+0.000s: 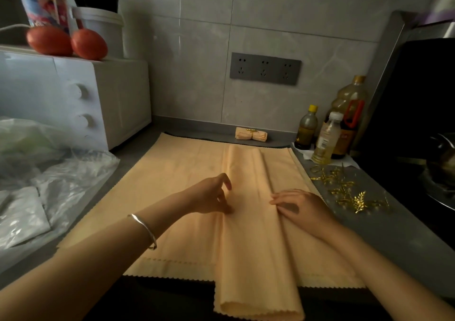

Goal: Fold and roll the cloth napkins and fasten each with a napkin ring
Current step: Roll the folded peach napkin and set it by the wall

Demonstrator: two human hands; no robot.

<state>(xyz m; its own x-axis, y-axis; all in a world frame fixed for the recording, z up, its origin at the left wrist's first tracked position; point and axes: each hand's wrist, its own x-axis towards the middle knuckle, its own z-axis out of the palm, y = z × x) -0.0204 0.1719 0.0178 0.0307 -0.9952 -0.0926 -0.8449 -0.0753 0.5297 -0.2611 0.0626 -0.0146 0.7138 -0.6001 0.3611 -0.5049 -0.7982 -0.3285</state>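
Note:
A peach cloth napkin [177, 192] lies spread on the grey counter, and a long folded strip of peach cloth [256, 259] lies on it, running from the back to the front edge. My left hand [211, 197] pinches the strip's left edge with fingertips curled down. Flat on the strip's right side rests my right hand [300, 207], fingers straight. A finished rolled napkin [251, 134] with a gold ring lies at the back by the wall. Several gold leaf napkin rings [349, 190] lie loose on the counter to the right.
A white appliance [73, 99] with two tomatoes [66, 41] on top stands at the left. Clear plastic bags [44, 178] lie in front of it. Oil and sauce bottles [332, 128] stand at the back right beside a dark stove [423, 123] with a pan.

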